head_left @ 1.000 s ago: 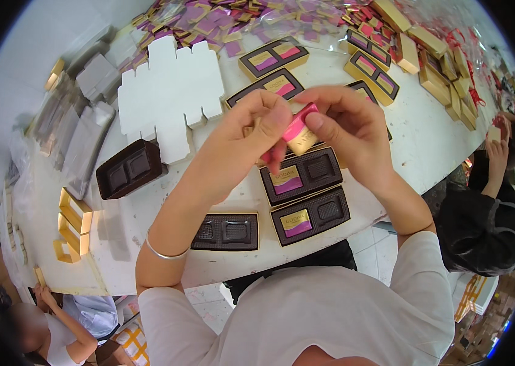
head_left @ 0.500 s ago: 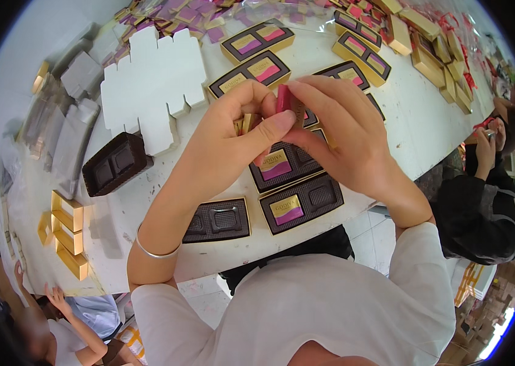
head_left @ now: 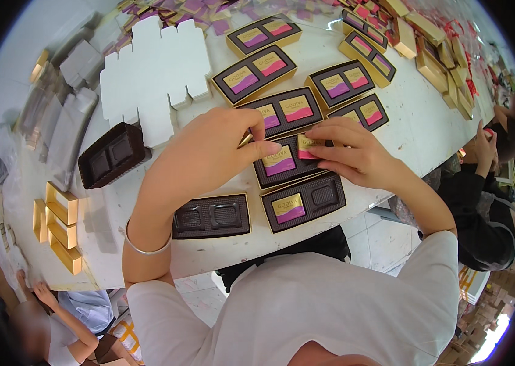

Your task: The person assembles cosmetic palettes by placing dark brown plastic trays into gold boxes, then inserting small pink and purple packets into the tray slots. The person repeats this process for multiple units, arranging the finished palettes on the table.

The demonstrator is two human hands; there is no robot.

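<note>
My right hand (head_left: 358, 152) pinches a small pink-and-gold square packet (head_left: 310, 147) at the right compartment of a dark two-compartment tray in a gold box. A purple-and-gold square packet (head_left: 279, 160) occupies that tray's left compartment, with my left thumb at its upper edge. My left hand (head_left: 224, 141) is curled around a small gold piece (head_left: 246, 139), mostly hidden by the fingers. Nearer to me sits a box (head_left: 324, 190) with a purple packet on its left and a bare right compartment. Beside it lies a box (head_left: 228, 216) with both compartments bare.
Several filled boxes (head_left: 254, 73) stand farther back. White folded cardboard (head_left: 154, 73) and a loose dark tray (head_left: 113, 157) lie at left, near gold sleeves (head_left: 62, 222). Gold boxes (head_left: 434, 55) and loose packets pile up far back. Other people work at both sides.
Both hands have come down and apart. My right hand has brought the pink packet from mid-air to the middle tray's right side. My left hand still holds a gold piece.
</note>
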